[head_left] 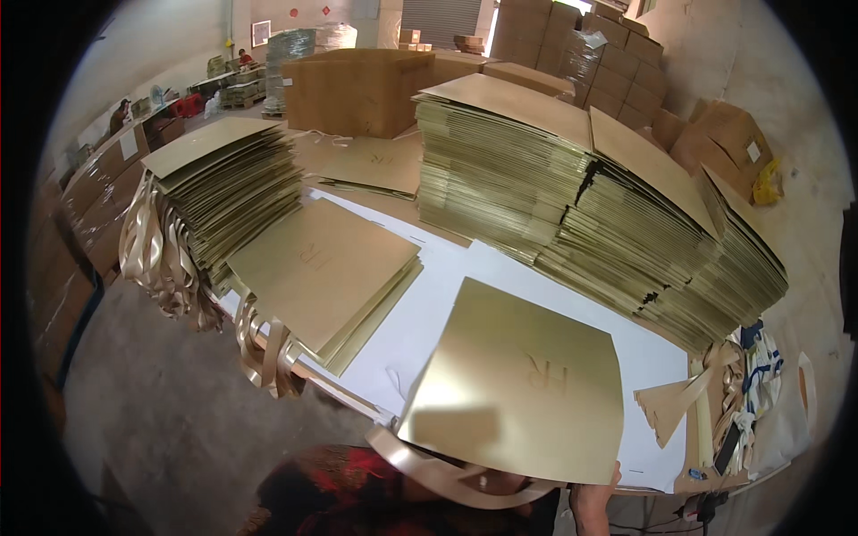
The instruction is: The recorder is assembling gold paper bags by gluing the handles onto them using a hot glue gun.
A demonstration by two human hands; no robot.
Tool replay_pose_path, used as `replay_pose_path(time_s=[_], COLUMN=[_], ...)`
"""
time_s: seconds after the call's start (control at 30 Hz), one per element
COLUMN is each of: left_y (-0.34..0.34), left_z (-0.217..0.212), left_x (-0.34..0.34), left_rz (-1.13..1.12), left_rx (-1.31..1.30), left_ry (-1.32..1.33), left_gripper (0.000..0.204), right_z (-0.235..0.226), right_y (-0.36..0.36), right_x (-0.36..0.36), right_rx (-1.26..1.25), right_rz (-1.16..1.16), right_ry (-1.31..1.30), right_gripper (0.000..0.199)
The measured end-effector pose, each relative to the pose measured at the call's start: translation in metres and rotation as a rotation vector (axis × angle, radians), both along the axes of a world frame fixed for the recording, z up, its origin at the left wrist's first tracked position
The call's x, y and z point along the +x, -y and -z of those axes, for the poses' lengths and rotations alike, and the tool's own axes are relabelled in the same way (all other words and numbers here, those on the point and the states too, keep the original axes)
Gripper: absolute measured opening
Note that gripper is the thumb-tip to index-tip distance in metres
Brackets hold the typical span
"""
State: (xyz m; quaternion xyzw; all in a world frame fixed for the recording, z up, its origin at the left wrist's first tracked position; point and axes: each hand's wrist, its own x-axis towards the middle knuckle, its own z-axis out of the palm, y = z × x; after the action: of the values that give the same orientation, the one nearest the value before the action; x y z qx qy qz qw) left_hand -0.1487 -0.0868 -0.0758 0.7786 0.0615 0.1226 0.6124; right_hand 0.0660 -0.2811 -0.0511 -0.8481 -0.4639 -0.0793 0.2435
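Note:
A flat gold paper bag [527, 375] with a dark mark on its front lies tilted at the near edge of the table. My right hand [593, 502] grips its near right corner; most of the fingers are hidden beneath it. A satin ribbon handle [447, 478] hangs in a loop from the bag's near edge. Below that edge, behind the ribbon, a little of what looks like my left hand [497, 482] shows, its fingers hidden. To the left, a small pile of matching gold bags [326, 263] lies with ribbon handles hanging over the table edge.
A tall stack of gold bags [214, 170] stands at the left, ribbons [161, 250] dangling. Larger stacks [500, 170] line the far right side. White sheeting [456, 268] covers the table. Ribbons and cut strips [679, 397] lie at right; cardboard boxes [357, 94] stand behind.

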Motion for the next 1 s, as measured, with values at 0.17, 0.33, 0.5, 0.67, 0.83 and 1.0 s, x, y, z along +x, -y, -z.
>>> replay_pose_path(time_s=[0.17, 0.33, 0.5, 0.67, 0.83, 1.0], left_y=[-0.013, -0.032, -0.039, -0.031, -0.104, -0.100], left_z=[0.035, -0.013, -0.040, -0.086, -0.115, -0.098], left_x=[-0.032, -0.118, -0.140, -0.176, -0.086, -0.084], left_rz=[-0.280, -0.117, -0.077, -0.464, -0.764, -0.420], left_rx=[0.066, 1.293, 0.974, 0.845, -0.492, -0.622], left_ry=[-0.138, -0.496, 0.016, -0.018, -0.272, -0.208], left_gripper=[0.053, 0.035, 0.027, 0.020, 0.045, 0.039], right_z=[0.024, 0.017, -0.039, -0.082, -0.079, -0.058], right_y=[0.007, 0.013, 0.016, 0.026, -0.054, -0.058], right_x=[0.011, 0.013, 0.002, 0.062, 0.085, 0.047], right_rx=[-0.039, -0.153, -0.259, -0.214, 0.036, -0.060], right_rz=[-0.012, -0.041, -0.315, -0.036, -0.042, -0.133], right_ry=[0.085, 0.148, -0.037, -0.908, -1.418, -1.408], right_gripper=[0.019, 0.027, 0.043, 0.050, 0.045, 0.049])
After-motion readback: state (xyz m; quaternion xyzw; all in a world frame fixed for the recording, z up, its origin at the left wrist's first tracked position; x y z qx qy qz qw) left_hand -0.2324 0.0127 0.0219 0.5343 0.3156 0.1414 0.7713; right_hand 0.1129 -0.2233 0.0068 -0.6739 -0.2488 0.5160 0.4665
